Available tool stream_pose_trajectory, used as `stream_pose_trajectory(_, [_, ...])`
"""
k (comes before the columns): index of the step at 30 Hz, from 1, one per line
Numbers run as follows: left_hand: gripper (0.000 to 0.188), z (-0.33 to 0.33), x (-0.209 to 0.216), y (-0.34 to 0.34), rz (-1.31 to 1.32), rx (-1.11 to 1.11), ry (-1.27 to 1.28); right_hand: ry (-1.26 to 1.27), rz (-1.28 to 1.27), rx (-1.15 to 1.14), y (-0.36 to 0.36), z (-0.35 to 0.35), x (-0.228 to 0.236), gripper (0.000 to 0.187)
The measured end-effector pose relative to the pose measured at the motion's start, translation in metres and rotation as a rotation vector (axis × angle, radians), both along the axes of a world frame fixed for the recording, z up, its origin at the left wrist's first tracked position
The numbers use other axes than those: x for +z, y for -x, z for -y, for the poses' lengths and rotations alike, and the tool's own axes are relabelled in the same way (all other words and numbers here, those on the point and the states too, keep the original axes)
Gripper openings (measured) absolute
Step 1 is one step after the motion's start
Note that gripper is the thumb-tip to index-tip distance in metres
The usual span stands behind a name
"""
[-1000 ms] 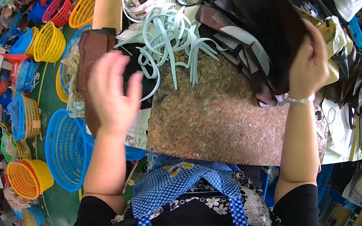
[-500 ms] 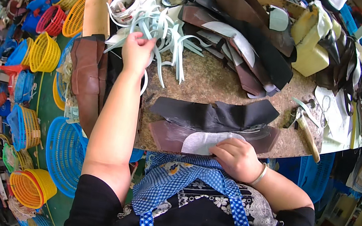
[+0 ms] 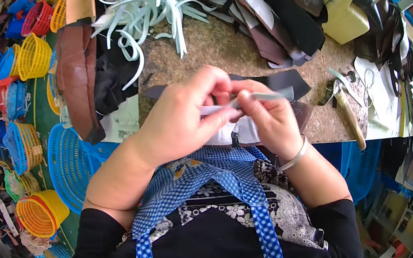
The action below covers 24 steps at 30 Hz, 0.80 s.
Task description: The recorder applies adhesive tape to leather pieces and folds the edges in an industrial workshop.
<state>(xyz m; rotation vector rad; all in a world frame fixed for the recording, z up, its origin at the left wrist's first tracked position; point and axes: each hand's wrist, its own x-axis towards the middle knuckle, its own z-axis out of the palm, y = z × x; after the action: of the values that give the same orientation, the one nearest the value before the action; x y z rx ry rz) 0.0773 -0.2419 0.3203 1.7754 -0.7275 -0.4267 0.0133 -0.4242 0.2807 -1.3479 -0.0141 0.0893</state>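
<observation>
My left hand (image 3: 178, 116) and my right hand (image 3: 272, 120) meet over the near edge of the worktable, fingers pinched on a narrow pale strip (image 3: 210, 109). One end of the strip sticks out beyond my right fingers. Under my hands lie a black leather piece (image 3: 290, 82) and a brown leather piece (image 3: 303, 113), mostly hidden. A light grey patch (image 3: 247, 129) shows below my fingers at the table edge. Farther left, a tangled heap of pale strips (image 3: 146, 11) rests on the worktable (image 3: 186, 53).
Stacked brown and black leather pieces (image 3: 267, 17) lie at the back. A wooden-handled hammer (image 3: 350, 116) is at the right, near white papers (image 3: 379, 97). Folded brown leather (image 3: 77, 73) hangs at the left edge. A blue basket (image 3: 69, 161) stands below it.
My left hand has come from the strip heap to my right hand. My right hand has lifted off the grey patch, and a strip is now between both hands. The view has shifted.
</observation>
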Motion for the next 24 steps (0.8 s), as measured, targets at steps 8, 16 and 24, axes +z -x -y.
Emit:
stream_pose_trajectory(8, [0.01, -0.01, -0.052, 0.022, 0.162, 0.067, -0.336, 0.828, 0.264, -0.139, 0.028, 0.03, -0.022, 0.013])
stream_pose_trajectory(16, [0.016, -0.004, -0.073, 0.025, 0.228, 0.159, -0.407, 1.03, 0.259, -0.094, 0.026, 0.024, -0.034, 0.014])
stream_pose_trajectory(24, [0.03, -0.011, -0.064, 0.017, 0.251, 0.217, -0.663, 1.228, 0.824, 0.189, 0.019, 0.009, -0.035, 0.027])
